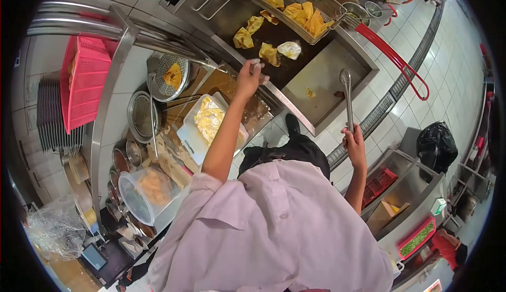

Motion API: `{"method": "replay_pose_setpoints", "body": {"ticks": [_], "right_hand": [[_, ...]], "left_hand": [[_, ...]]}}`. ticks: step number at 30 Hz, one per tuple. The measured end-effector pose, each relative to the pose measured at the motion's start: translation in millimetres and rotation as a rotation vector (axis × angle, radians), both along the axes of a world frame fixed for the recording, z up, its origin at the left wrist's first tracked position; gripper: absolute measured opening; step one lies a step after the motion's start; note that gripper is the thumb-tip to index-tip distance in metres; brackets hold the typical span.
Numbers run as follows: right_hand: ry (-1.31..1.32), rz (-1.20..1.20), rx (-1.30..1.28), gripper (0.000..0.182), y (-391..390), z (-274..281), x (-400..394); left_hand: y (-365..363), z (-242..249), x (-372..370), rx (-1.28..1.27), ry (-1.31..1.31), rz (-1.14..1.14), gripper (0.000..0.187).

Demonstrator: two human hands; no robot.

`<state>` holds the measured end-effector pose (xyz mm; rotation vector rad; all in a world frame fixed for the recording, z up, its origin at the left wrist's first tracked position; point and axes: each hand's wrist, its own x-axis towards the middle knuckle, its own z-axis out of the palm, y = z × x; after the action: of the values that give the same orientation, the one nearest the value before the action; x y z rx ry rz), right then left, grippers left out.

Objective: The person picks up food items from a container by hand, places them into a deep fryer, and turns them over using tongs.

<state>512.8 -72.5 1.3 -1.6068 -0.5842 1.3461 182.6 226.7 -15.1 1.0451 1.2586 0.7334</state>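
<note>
My right hand [354, 139] grips the handle end of long metal tongs [347, 94], which point up over the steel tray beside the fryer. My left hand [251, 78] is at the near edge of the fryer, its whitened fingers apart and holding nothing visible. Beyond it, several yellow folded dough pieces [243, 38] float in the dark oil [232, 21], along with one paler, white piece [289, 50]. A wire fry basket [337, 15] holding more yellow pieces sits over the oil. Below my left forearm, a white container [191, 134] holds floured yellow dough sheets [208, 117].
The basket's red handle [392, 50] sticks out to the right. On the left stand a perforated strainer [171, 84], a clear tub [129, 200] of orange food and a pink basket [87, 81]. A black bag [436, 145] is at right; another person [448, 249] is lower right.
</note>
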Motion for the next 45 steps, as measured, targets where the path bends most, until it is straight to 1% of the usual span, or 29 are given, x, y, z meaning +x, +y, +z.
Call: {"method": "replay_pose_setpoints", "body": {"ticks": [2, 4, 5, 6, 7, 9, 10, 11, 13, 14, 15, 16, 19, 23, 26, 29, 30, 33, 36, 39, 40, 41, 43, 44, 45], "right_hand": [[-0.041, 0.037, 0.014, 0.029, 2.5, -9.4, 6.9], [-0.157, 0.103, -0.012, 0.027, 11.3, -15.8, 17.4], [-0.215, 0.141, -0.024, 0.026, 17.4, -17.5, 19.7], [-0.374, 0.176, -0.056, 0.026, 26.0, -10.2, 19.0], [-0.478, 0.23, -0.041, 0.027, 33.7, -8.0, 20.7], [-0.677, 0.352, 0.004, 0.028, 50.1, -6.9, 21.4], [-0.673, 0.37, 0.014, 0.03, 56.8, -9.2, 20.5], [-0.72, 0.456, -0.041, 0.03, 64.9, -9.0, 23.3], [-0.81, 0.545, 0.076, 0.032, 76.5, -12.3, 21.5], [-0.859, 0.605, -0.011, 0.032, 83.1, -17.4, 23.7], [-0.87, 0.619, 0.034, 0.032, 87.0, -19.1, 23.3], [-0.878, 0.656, 0.011, 0.032, 92.2, -21.2, 24.1], [-0.915, 0.709, -0.017, 0.034, 101.7, -19.8, 18.4], [-0.93, 0.73, 0.005, 0.036, 107.7, -6.7, 6.6], [-0.939, 0.736, 0.043, 0.037, 107.7, -14.4, 10.9], [-0.932, 0.734, 0.026, 0.038, 106.5, -16.7, 13.2], [-0.927, 0.736, 0.006, 0.038, 106.6, -13.8, 11.0], [-0.922, 0.728, -0.021, 0.037, 103.4, -9.1, 8.4], [-0.922, 0.709, 0.015, 0.037, 93.8, -16.7, 14.1], [-0.908, 0.701, 0.033, 0.039, 87.9, -25.9, 20.6], [-0.921, 0.698, 0.027, 0.039, 86.1, -27.5, 20.6], [-0.934, 0.694, 0.022, 0.039, 84.5, -28.6, 21.6], [-0.942, 0.677, 0.031, 0.039, 81.5, -22.4, 18.0], [-0.932, 0.672, 0.034, 0.039, 81.4, -20.0, 17.1], [-0.924, 0.667, 0.039, 0.039, 81.2, -17.0, 16.1]], "left_hand": [[-42.6, 20.9, -25.6, 0.088, 0.062, -0.043, 0.028], [-89.8, 47.0, -52.8, 0.15, 0.107, -0.008, 0.026], [-111.2, 50.4, -71.7, 0.219, 0.234, 0.026, 0.026], [-132.2, 52.1, -92.4, 0.283, 0.363, 0.06, 0.025], [-148.1, 52.1, -110.2, 0.342, 0.495, 0.096, 0.026], [-169.4, 48.7, -144.3, 0.492, 0.914, 0.121, 0.033], [-181.3, 48.4, -158.1, 0.549, 1.135, 0.126, 0.038], [-191.0, 45.4, -167.8, 0.548, 1.171, 0.087, 0.04], [-201.1, 39.1, -178.9, 0.545, 1.24, 0.002, 0.045], [-205.8, 35.0, -180.1, 0.536, 1.263, 0.005, 0.045], [-207.7, 32.9, -177.9, 0.53, 1.281, 0.004, 0.045], [-207.5, 34.1, -177.7, 0.536, 1.289, -0.008, 0.044], [-204.2, 34.8, -180.4, 0.463, 1.216, 0.03, 0.043], [-191.2, 39.8, -181.6, 0.45, 1.186, 0.114, 0.043], [-183.1, 42.4, -193.8, 0.585, 1.115, 0.013, 0.04], [-177.6, 46.1, -211.5, 0.494, 1.123, -0.182, 0.038], [-177.1, 46.6, -211.5, 0.536, 1.13, -0.176, 0.028], [-171.8, 49.9, -208.8, 0.663, 1.114, -0.108, 0.021], [-160.6, 62.0, -202.1, 0.776, 0.873, 0.116, 0.014], [-148.7, 77.5, -191.8, 0.19, 0.687, 0.289, 0.014], [-142.4, 71.8, -191.2, 0.262, 0.605, 0.301, 0.022], [-140.0, 69.2, -185.3, 0.177, 0.465, 0.351, 0.023], [-129.5, 94.0, -145.7, 0.002, 0.18, 0.435, 0.028], [-122.9, 84.7, -127.9, 0.083, -0.072, 0.423, 0.033], [-112.6, 82.1, -112.1, 0.096, -0.084, 0.355, 0.033]]}}
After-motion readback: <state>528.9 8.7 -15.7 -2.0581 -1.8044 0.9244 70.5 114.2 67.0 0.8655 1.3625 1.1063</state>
